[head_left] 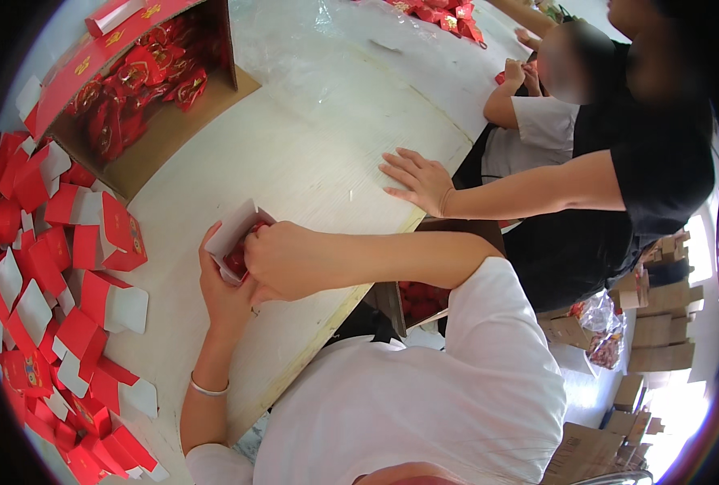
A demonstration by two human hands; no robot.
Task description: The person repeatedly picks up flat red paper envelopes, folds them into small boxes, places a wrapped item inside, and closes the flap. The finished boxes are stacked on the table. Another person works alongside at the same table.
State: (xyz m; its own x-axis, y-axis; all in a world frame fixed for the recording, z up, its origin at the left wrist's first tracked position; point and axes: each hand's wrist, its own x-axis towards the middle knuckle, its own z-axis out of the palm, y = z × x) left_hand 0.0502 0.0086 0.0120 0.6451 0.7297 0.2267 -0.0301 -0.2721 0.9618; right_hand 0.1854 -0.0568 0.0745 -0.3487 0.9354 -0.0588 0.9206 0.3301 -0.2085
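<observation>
My left hand (224, 296) wraps round a small open paper box (232, 229) with a white inside, holding it up over the table with its mouth open. Inside the box sits a shiny red packet (236, 259), only partly visible. At the box's mouth my right hand (285, 260) is closed, with curled fingers reaching in against the red packet; its fingertips are hidden. A metal bangle (209, 391) rings my left wrist.
Red boxes (105, 303) with white flaps lie heaped along the left. A large carton (234, 48) of red packets stands at the far left. Another carton (395, 303) is below the table edge. A co-worker's hand (424, 183) rests on the white table (319, 174); more people stand beyond.
</observation>
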